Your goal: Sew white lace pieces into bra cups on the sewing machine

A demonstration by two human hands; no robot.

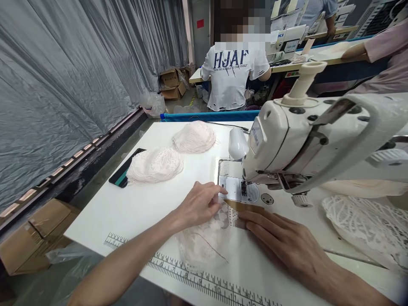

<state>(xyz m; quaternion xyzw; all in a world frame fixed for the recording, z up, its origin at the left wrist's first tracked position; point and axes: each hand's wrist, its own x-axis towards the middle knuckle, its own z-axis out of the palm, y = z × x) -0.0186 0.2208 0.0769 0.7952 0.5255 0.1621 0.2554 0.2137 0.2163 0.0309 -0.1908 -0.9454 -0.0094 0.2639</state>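
Observation:
A sheer pale lace piece [200, 248] lies on the sewing table in front of the needle, with a loose dark thread across it. My left hand [202, 202] is curled at its upper edge, thumb and fingers closed on the lace, index finger pointing towards the metal needle plate [232, 187]. Stretched flat, the fingers of my right hand [283, 238] touch the scalloped lace edge from the right; its thumb is hidden. Just beyond both hands is the presser foot [244, 188] of the white sewing machine [280, 136].
Two stacks of lace cups, a nearer one [154, 165] and a farther one [194, 137], stand on the left; the nearer overlaps a dark phone-like object [123, 176]. White lace [366, 225] lies at right. A person [234, 72] sits ahead. Cardboard boxes [38, 233] stand on the floor.

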